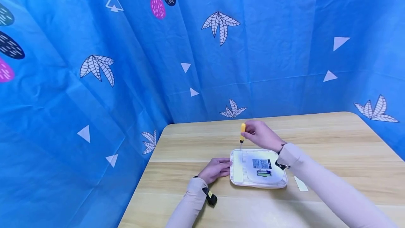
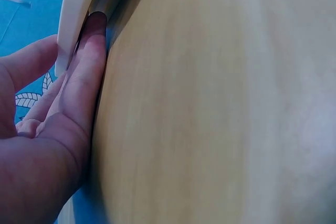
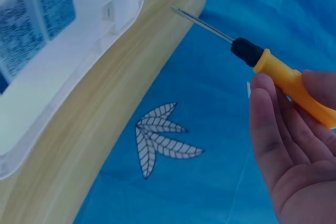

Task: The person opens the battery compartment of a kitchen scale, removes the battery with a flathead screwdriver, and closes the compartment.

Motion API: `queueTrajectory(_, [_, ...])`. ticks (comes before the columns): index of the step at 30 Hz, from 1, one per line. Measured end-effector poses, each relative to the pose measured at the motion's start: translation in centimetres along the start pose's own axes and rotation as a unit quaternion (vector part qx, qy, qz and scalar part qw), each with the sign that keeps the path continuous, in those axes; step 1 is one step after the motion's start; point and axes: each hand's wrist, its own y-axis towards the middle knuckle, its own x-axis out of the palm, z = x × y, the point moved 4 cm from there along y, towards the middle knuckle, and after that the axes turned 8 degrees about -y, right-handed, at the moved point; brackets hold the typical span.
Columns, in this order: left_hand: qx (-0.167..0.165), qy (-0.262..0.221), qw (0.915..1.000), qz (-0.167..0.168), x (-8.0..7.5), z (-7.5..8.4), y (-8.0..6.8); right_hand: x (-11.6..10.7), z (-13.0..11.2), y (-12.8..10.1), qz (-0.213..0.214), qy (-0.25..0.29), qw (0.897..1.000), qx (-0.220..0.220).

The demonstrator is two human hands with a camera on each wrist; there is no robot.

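While my left hand (image 1: 216, 169) lies flat against the white device (image 1: 257, 168), my right hand's (image 1: 261, 134) grip pinches the screwdriver (image 1: 242, 133); I'd seat its tip squarely before turning.

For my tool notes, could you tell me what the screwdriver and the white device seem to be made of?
Screwdriver: glossy yellow handle with a black collar, likely plastic; thin grey shaft, probably steel. White device: smooth moulded casing with ribbed slots and printed labels, apparently plastic.

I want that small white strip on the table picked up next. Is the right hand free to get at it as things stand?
Probably not at once: the right hand holds the yellow screwdriver above the white device. The white strip lies uncovered beside the device, under that forearm.
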Motion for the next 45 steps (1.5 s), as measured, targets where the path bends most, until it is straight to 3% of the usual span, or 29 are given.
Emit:
queueTrajectory(16, [0.005, -0.004, 1.0000, 0.003, -0.5, 0.1, 0.1, -2.9, 4.0, -7.0, 0.051, 0.052, 0.993, 0.094])
queueTrajectory(26, [0.008, -0.015, 0.9998, 0.005, -0.3, -0.2, 0.1, -3.1, 5.8, -10.7, 0.062, 0.060, 0.989, 0.120])
queueTrajectory(45, [0.011, -0.030, 0.9995, -0.002, -0.5, -0.4, 0.6, -2.1, 7.0, -13.0, 0.076, 0.083, 0.986, 0.122])
